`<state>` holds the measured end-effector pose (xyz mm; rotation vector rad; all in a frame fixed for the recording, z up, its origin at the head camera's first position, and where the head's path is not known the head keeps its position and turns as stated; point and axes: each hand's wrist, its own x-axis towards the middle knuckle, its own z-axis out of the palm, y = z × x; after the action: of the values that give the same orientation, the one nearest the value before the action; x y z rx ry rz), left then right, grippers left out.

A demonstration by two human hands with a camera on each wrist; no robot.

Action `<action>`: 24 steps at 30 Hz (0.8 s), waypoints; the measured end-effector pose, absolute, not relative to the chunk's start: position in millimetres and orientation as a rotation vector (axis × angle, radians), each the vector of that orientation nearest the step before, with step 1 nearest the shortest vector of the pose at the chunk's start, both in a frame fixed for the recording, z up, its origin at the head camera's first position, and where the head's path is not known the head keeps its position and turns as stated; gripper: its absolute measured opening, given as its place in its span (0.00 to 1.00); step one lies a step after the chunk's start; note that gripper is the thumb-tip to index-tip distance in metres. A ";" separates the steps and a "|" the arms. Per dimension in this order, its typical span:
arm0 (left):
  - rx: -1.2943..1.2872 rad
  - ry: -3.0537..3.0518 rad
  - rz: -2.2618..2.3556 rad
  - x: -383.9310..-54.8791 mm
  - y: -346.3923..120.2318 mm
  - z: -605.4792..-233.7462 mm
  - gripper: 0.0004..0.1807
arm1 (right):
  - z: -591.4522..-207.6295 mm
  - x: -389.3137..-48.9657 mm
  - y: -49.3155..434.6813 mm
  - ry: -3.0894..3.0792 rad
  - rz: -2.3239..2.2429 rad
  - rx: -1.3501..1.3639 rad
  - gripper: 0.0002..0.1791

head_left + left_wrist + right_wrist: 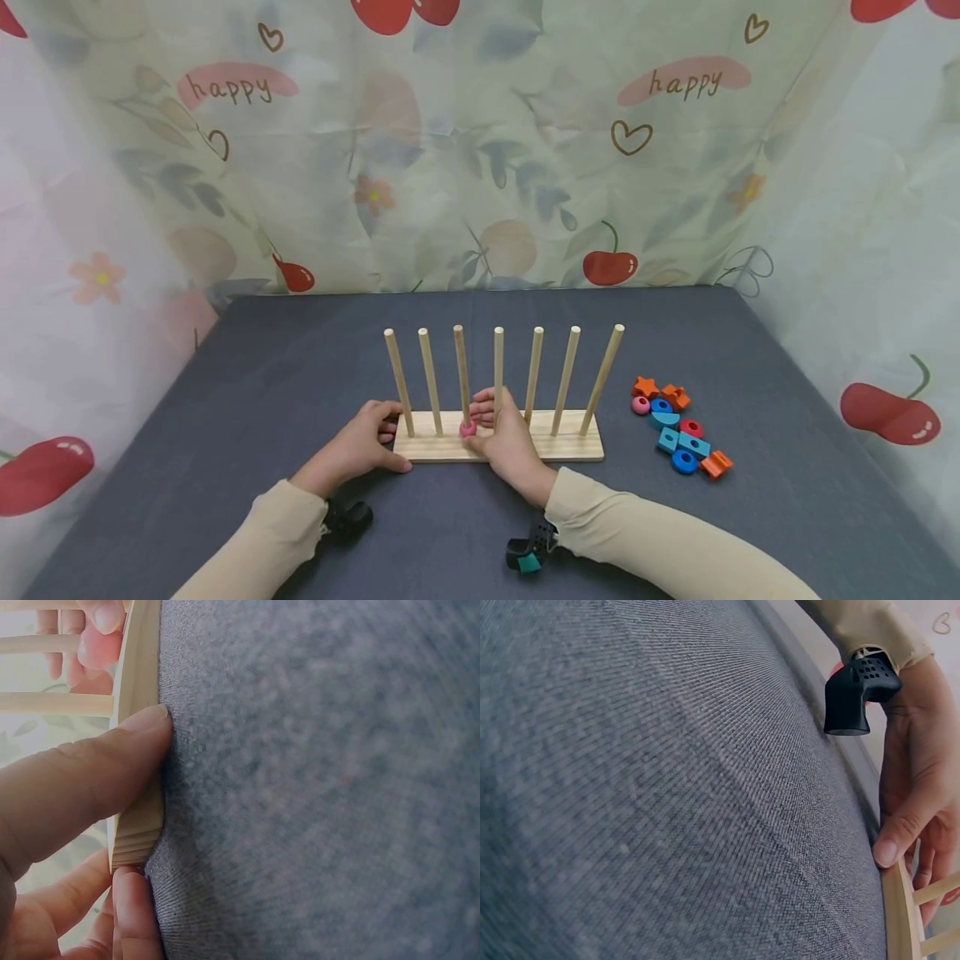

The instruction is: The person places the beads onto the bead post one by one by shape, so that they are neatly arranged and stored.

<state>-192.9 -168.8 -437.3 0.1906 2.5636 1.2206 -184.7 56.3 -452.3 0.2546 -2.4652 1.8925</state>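
Note:
A pale wooden peg stand (435, 450) with a row of upright pegs sits on the dark cloth. My left hand (362, 442) grips the stand's left end, thumb along the front edge and fingers round the end, as the left wrist view also shows at the wooden base (139, 825). A pink bead (467, 429) is low on the third peg from the left, close over the base. With thumb and fingers my right hand (513, 446) pinches this bead (99, 649). In the right wrist view the left hand (922, 787) shows on the base, while the right hand is out of frame.
Right of the stand lies a loose group of small coloured pieces, among them an orange star (644, 387), a pink bead (640, 405), a red ring (691, 428) and blue blocks (693, 445). A patterned curtain (450, 167) hangs behind the table.

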 end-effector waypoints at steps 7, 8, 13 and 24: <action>0.195 2.571 1.206 -193.4 -168.8 -437.4 0.47 | -448.8 -181.8 56.1 -2.453 1.905 0.260 0.29; 0.194 2.571 1.205 -193.4 -168.6 -437.4 0.47 | -448.6 -181.7 56.2 -2.449 1.910 0.258 0.29; 0.191 2.569 1.206 -192.9 -168.4 -436.1 0.47 | -448.5 -181.8 56.3 -2.440 1.914 0.269 0.30; 0.209 2.571 1.213 -192.1 -167.9 -436.5 0.46 | -451.4 -183.0 58.4 -2.468 1.893 0.278 0.30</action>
<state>-192.1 -167.9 -436.5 0.2093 2.5712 1.2125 -183.0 58.4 -451.4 0.2780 -2.4677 1.8928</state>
